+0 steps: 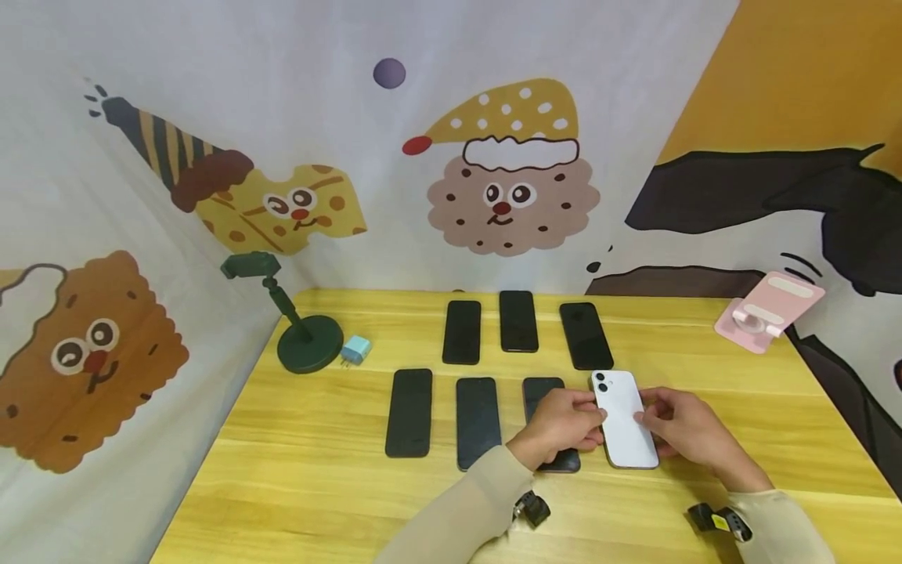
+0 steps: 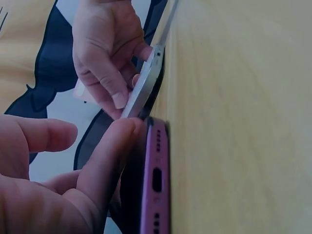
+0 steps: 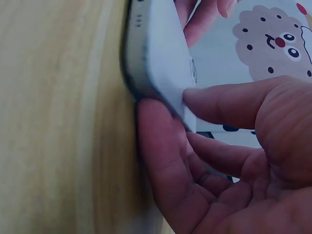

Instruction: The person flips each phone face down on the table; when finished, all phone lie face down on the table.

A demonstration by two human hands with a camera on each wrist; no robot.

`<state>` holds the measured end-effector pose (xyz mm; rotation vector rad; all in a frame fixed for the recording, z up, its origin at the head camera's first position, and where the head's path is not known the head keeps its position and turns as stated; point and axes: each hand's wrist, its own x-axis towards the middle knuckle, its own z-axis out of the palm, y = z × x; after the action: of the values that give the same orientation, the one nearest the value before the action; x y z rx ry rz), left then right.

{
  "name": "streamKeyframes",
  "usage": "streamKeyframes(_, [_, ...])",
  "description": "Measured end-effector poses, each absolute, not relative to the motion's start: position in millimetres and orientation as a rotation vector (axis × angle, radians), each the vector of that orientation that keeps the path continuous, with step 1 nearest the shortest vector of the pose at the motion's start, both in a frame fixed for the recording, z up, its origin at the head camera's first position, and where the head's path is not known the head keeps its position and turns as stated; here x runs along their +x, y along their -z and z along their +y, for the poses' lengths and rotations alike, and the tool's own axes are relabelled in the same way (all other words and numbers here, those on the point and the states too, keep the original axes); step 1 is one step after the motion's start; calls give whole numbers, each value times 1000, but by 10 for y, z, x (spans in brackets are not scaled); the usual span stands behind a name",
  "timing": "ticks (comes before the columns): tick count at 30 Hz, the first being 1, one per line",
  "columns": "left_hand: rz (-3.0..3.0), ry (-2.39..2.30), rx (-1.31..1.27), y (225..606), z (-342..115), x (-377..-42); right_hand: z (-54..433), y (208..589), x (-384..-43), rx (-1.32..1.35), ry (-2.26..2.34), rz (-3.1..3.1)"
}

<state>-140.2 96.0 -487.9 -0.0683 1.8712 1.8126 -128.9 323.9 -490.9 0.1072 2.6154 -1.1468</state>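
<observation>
A white smartphone (image 1: 625,419) lies back side up, its two camera lenses at the top left corner. My right hand (image 1: 687,427) pinches its right edge; in the right wrist view the thumb (image 3: 224,105) presses on the white back and a finger (image 3: 158,131) is under the rim. At the opposite edge is my left hand (image 1: 564,423), fingertips right at the rim. Its thumb (image 2: 48,135) stands apart from the phone in the left wrist view. Beneath the left hand lies a dark-screened phone (image 1: 564,462), partly hidden, with a purple frame (image 2: 157,185) and charging port.
Left of the hands lie two dark phones, one nearer (image 1: 478,423) and one farther (image 1: 409,413). Three more form a back row, including a middle phone (image 1: 518,321). A green stand (image 1: 310,345) and blue charger (image 1: 355,349) are at left, a pink phone stand (image 1: 771,309) at right.
</observation>
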Motion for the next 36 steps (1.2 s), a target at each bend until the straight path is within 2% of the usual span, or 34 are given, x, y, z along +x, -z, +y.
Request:
streamKeyframes(10, [1857, -1787, -20, 4859, 933, -1401, 3274, 4889, -1291, 162, 1176, 2545])
streamKeyframes(18, [1840, -1789, 65, 4879, 837, -1424, 3250, 4805, -1279, 97, 1120, 2638])
streamKeyframes(28, [1860, -1772, 203, 4854, 491, -1441, 2966, 4700, -1298, -80, 1029, 2848])
streamKeyframes(36, [1969, -1748, 178, 4796, 143, -1422, 2703, 4703, -1316, -103, 1161, 2794])
